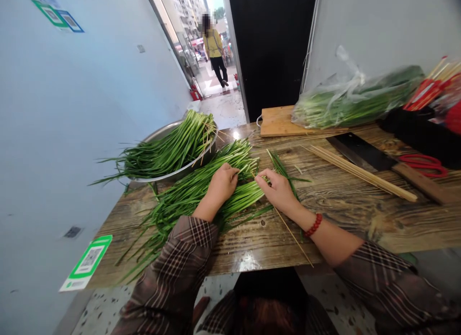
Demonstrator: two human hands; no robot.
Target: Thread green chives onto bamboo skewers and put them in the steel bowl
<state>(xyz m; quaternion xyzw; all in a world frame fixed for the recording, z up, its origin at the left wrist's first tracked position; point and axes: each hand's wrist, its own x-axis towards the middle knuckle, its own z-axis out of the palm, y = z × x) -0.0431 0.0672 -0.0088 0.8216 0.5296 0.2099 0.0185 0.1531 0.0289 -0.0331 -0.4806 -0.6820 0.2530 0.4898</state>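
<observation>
A wooden tabletop [345, 215] is running across the view; loose green chives [187, 195] are lying on its left part, just in front of a metal basin [185, 172] heaped with more. Over their pale ends, the left hand [221, 183] is pinching stalks, and the right hand [278, 191] is grasping a thin skewer [293, 236], its long end slanting toward the near edge

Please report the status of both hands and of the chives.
Left hand curled at chives, grip unclear. Right hand pinching skewer. Cleaver aside, blocking neither hand.
</observation>
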